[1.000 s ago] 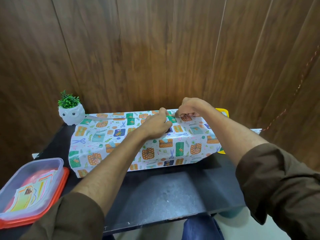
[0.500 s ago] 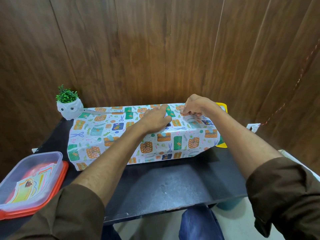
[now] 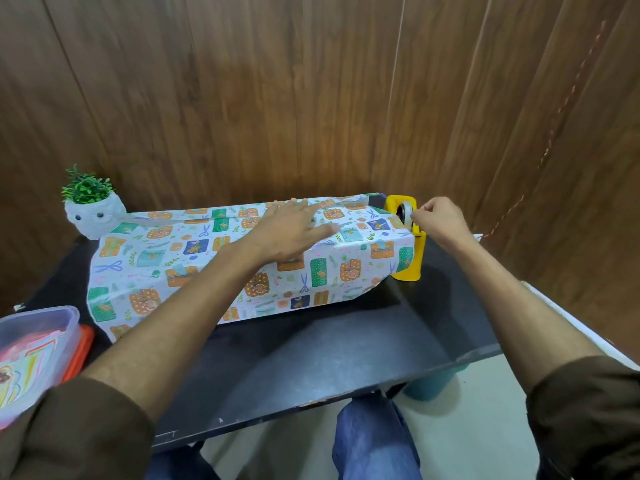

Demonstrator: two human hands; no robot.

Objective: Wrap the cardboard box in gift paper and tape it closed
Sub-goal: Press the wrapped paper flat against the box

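A long box lies across the black table (image 3: 311, 358), covered in white gift paper (image 3: 156, 258) printed with presents and scissors; no bare cardboard shows. My left hand (image 3: 294, 230) lies flat on top of the paper with straight fingers, pressing it down near the middle. At the box's right end stands a yellow tape dispenser (image 3: 410, 258). My right hand (image 3: 440, 221) is at its tape roll (image 3: 406, 213), thumb and fingers pinching at the tape there. The tape strip itself is too thin to make out.
A white owl pot with a green plant (image 3: 91, 209) stands at the back left. A clear plastic container with an orange lid (image 3: 38, 355) holding coloured cards sits at the front left. Wooden wall panels close in behind and on the right.
My right hand left the paper seam and moved right to the tape dispenser. My left hand opened flat and stayed on the paper. The camera view shifted slightly.
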